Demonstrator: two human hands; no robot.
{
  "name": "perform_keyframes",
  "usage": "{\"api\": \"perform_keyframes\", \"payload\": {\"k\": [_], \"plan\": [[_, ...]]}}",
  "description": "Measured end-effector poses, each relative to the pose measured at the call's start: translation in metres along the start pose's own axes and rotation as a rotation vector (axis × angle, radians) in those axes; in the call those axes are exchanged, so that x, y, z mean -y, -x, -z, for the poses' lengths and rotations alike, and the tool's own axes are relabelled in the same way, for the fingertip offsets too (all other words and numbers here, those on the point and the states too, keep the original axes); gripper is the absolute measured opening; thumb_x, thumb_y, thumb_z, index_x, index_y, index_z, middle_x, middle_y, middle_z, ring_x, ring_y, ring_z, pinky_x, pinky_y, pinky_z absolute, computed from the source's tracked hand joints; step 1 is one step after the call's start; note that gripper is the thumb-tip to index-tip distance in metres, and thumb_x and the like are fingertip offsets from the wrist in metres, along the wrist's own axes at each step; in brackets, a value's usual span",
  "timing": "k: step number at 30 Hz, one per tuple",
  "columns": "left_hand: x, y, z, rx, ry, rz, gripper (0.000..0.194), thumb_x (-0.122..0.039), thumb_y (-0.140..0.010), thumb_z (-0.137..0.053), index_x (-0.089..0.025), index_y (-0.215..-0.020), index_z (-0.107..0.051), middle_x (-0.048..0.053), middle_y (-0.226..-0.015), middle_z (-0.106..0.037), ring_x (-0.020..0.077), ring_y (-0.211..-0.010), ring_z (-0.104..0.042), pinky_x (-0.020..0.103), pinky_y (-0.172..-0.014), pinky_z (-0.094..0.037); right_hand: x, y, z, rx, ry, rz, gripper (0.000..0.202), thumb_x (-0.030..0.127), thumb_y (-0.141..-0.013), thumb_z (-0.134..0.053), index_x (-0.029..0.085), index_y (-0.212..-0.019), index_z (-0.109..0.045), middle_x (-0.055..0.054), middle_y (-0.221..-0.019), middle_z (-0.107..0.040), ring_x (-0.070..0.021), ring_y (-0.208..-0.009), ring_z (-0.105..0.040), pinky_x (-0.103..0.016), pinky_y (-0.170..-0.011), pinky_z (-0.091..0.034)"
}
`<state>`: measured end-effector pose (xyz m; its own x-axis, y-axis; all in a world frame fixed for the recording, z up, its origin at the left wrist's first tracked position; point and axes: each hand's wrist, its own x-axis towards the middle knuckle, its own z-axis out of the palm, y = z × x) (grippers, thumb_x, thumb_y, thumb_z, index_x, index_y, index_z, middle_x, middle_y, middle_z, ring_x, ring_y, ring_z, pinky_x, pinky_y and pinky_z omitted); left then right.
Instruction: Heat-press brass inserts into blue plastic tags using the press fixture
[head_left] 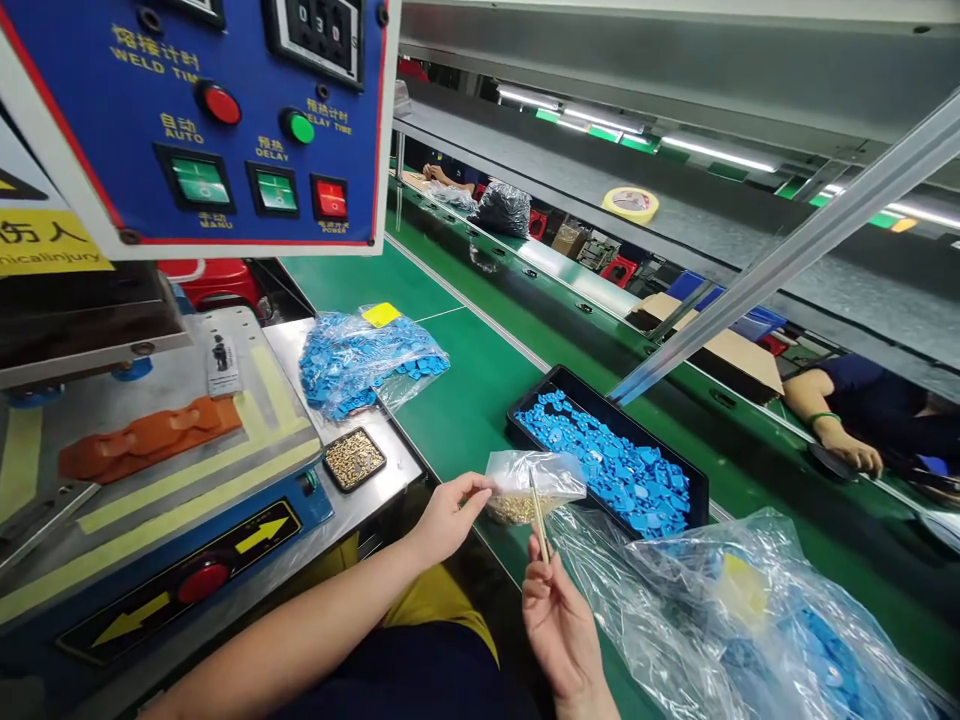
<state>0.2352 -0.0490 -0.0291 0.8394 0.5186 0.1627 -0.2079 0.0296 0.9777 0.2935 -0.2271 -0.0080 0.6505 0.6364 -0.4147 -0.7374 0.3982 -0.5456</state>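
One pair of tweezers [540,522], pinched in the right grip [559,622], points forward, long axis leaning slightly left. The left grip [452,517] pinches a clear bag [515,478].

I observe a yellow tape roll [630,204] on the raised shelf [701,222]. Below shelf level, left to right, I identify a filled dark bag [505,209], a red stool [619,271] and a cardboard box [731,360].
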Motion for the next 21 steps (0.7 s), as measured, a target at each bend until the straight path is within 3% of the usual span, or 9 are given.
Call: {"api": "perform_keyframes", "payload": {"k": [4,8,12,16,21], "plan": [[-0.006,-0.011,-0.003,-0.062,-0.113,0.012,0.02,-0.031,-0.086,-0.054,-0.016,-0.082,-0.067,0.003,-0.079,-0.068,0.0167,-0.077,-0.06,0.026,-0.074,-0.046,-0.013,0.01,-0.011,0.1,-0.066,-0.092,0.034,0.022,-0.069,-0.078,0.022,-0.101,-0.068,-0.002,-0.088,-0.07,-0.0066,-0.063,-0.055,-0.019,-0.054,-0.049],[-0.017,-0.031,-0.006,-0.099,-0.115,-0.022,0.02,-0.031,-0.084,-0.056,-0.016,-0.076,-0.066,0.003,-0.076,-0.067,0.0157,-0.074,-0.059,0.025,-0.073,-0.045,-0.016,0.019,-0.02,0.264,0.056,-0.19,0.031,0.022,-0.067,-0.08,0.019,-0.096,-0.068,-0.003,-0.079,-0.068,-0.008,-0.061,-0.056,-0.019,-0.054,-0.044],[-0.02,-0.047,-0.007,-0.13,-0.103,-0.037,0.019,-0.032,-0.082,-0.058,-0.016,-0.076,-0.066,0.003,-0.076,-0.068,0.0159,-0.074,-0.059,0.025,-0.072,-0.045,-0.01,0.019,-0.02,0.339,0.143,-0.118,0.027,0.026,-0.068,-0.08,0.018,-0.09,-0.066,-0.002,-0.073,-0.064,-0.0038,-0.048,-0.048,-0.017,-0.046,-0.036],[-0.019,-0.051,-0.006,-0.134,-0.076,-0.017,0.02,-0.034,-0.081,-0.059,-0.015,-0.077,-0.067,0.004,-0.076,-0.069,0.0163,-0.074,-0.06,0.026,-0.072,-0.045,0.002,0.011,-0.016,0.306,0.208,0.058,0.021,0.031,-0.076,-0.073,0.019,-0.088,-0.062,0.005,-0.06,-0.052,0.0001,-0.039,-0.024,-0.014,-0.038,-0.025],[-0.018,-0.049,-0.005,-0.139,0.009,0.035,0.021,-0.035,-0.08,-0.061,-0.015,-0.078,-0.065,0.005,-0.079,-0.069,0.0169,-0.078,-0.061,0.027,-0.074,-0.046,0.013,0.001,-0.009,0.164,0.233,0.198,0.022,0.038,-0.084,-0.063,0.02,-0.077,-0.055,0.012,-0.046,-0.029,-0.0024,-0.039,-0.011,-0.013,-0.035,-0.017]]}}
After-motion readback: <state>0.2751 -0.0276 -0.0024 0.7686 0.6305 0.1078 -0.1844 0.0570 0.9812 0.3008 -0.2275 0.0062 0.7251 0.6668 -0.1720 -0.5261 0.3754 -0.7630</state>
